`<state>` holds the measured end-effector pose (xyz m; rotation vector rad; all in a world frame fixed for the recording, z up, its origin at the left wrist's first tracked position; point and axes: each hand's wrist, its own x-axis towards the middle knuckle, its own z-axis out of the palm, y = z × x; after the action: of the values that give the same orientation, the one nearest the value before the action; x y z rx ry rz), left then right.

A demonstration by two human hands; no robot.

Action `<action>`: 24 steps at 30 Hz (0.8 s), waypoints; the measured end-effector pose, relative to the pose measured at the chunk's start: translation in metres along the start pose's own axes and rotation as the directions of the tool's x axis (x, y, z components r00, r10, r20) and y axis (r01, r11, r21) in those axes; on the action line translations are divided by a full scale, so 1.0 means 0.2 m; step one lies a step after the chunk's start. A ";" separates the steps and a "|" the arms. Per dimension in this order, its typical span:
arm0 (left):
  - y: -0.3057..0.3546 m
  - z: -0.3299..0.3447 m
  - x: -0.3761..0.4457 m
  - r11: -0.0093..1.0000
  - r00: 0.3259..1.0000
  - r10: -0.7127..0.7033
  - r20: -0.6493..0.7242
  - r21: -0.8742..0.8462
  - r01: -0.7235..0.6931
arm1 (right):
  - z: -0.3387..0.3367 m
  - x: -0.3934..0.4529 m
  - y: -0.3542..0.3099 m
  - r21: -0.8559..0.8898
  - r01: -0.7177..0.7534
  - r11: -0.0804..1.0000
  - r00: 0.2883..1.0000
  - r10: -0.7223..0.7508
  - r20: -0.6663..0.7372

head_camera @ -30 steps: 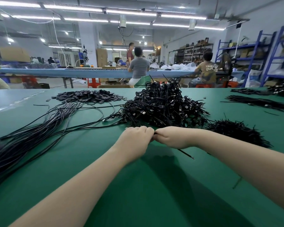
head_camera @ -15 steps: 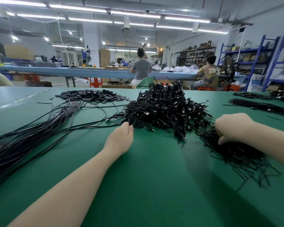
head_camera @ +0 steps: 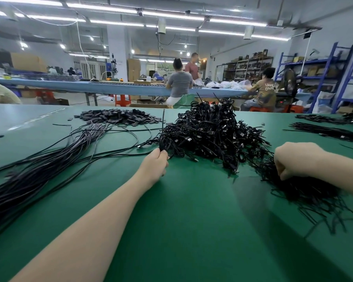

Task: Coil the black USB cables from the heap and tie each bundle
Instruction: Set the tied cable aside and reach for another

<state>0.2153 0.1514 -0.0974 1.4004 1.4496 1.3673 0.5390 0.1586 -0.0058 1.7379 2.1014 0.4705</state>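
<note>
Coiled cable (head_camera: pixel 165 143) in left hand (head_camera: pixel 154 166)

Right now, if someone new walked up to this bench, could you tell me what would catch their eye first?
The tall heap of coiled black cables at the middle of the green table, with the left hand pinching a bundle at its near-left edge. Then the long loose cables fanned out left, and the right hand curled over the pile of thin black ties at right.

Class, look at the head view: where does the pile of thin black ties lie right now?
The ties lie on the green table at the right, just right of the cable heap, under the right hand.
</note>
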 end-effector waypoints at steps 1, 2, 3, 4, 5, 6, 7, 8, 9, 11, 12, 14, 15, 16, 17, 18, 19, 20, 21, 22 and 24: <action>0.00 0.00 0.00 1.000 1.000 -0.003 0.002 0.005 0.003 | -0.01 0.01 0.01 0.050 0.001 0.999 1.000 -0.002 0.005; 0.00 0.00 0.00 1.000 1.000 -0.003 0.000 0.009 0.003 | -0.02 0.02 0.02 0.104 0.008 0.995 1.000 -0.008 0.004; 0.00 0.00 0.00 1.000 1.000 -0.002 -0.003 0.011 0.002 | -0.04 0.03 0.03 0.148 0.020 0.989 1.000 -0.019 -0.008; 0.00 0.00 0.00 1.000 1.000 -0.001 -0.004 0.009 0.001 | -0.05 0.04 0.04 0.172 0.036 0.984 0.999 -0.031 -0.029; 0.01 0.00 0.00 1.000 1.000 0.000 -0.004 0.011 0.000 | -0.06 0.06 0.04 0.178 0.045 0.983 0.998 -0.036 -0.053; 0.01 0.00 0.00 1.000 1.000 0.002 -0.004 0.018 -0.002 | -0.07 0.07 0.03 0.163 0.039 0.986 0.997 -0.027 -0.077; 0.01 0.00 0.00 1.000 1.000 0.005 -0.006 0.030 -0.005 | -0.08 0.07 0.02 0.125 0.020 0.992 0.994 -0.006 -0.112; 0.01 0.00 -0.01 0.999 1.000 0.009 -0.008 0.044 -0.008 | -0.08 0.08 0.01 0.079 -0.013 0.997 0.989 0.025 -0.148; 0.02 0.00 -0.01 0.998 1.000 0.014 -0.007 0.055 -0.013 | -0.08 0.09 0.00 0.038 -0.049 0.998 0.983 0.055 -0.174; 0.03 0.00 -0.02 0.998 1.000 0.024 0.003 0.054 -0.024 | -0.07 0.09 -0.01 -0.023 -0.120 0.993 0.975 0.113 -0.189; 0.03 0.01 -0.03 0.998 1.000 0.026 0.007 0.055 -0.027 | -0.07 0.10 -0.01 -0.039 -0.154 0.987 0.967 0.142 -0.210; 0.04 0.01 -0.03 0.995 1.000 0.029 0.002 0.091 -0.029 | -0.08 0.10 -0.01 0.008 -0.185 0.983 0.930 0.178 -0.321; 0.04 0.01 -0.03 0.994 1.000 0.031 0.001 0.107 -0.031 | -0.08 0.11 -0.02 0.117 -0.150 0.982 0.907 0.183 -0.379; 0.05 0.02 -0.03 0.994 0.999 0.035 0.007 0.107 -0.035 | -0.10 0.10 -0.04 0.286 -0.062 0.956 0.890 0.183 -0.419; 0.06 0.03 -0.03 0.995 0.999 0.037 0.020 0.091 -0.039 | -0.11 0.10 -0.08 0.471 0.071 0.879 0.873 0.174 -0.455; 0.08 0.04 -0.03 0.997 0.998 0.037 0.046 0.064 -0.040 | -0.14 0.08 -0.13 0.614 0.203 0.763 0.855 0.168 -0.491; 0.10 0.05 -0.04 0.999 0.996 0.035 0.083 0.029 -0.038 | -0.16 0.06 -0.19 0.705 0.307 0.639 0.840 0.166 -0.517; 0.12 0.07 -0.05 0.999 0.991 0.034 0.132 -0.006 -0.034 | -0.19 0.05 -0.25 0.762 0.386 0.519 0.828 0.169 -0.534; 0.14 0.09 -0.05 0.999 0.982 0.035 0.184 -0.031 -0.029 | -0.20 0.05 -0.30 0.796 0.443 0.412 0.820 0.173 -0.546; 0.17 0.10 -0.06 0.999 0.972 0.037 0.233 -0.041 -0.028 | -0.21 0.05 -0.36 0.816 0.475 0.329 0.816 0.182 -0.548; 0.20 0.14 -0.08 0.999 0.952 0.048 0.302 -0.020 -0.044 | -0.24 0.05 -0.45 0.817 0.506 0.275 0.798 0.209 -0.565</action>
<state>0.2533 0.1362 -0.0683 1.5658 1.2108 1.1279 0.4371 0.1512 -0.0087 1.9860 3.4574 -0.6835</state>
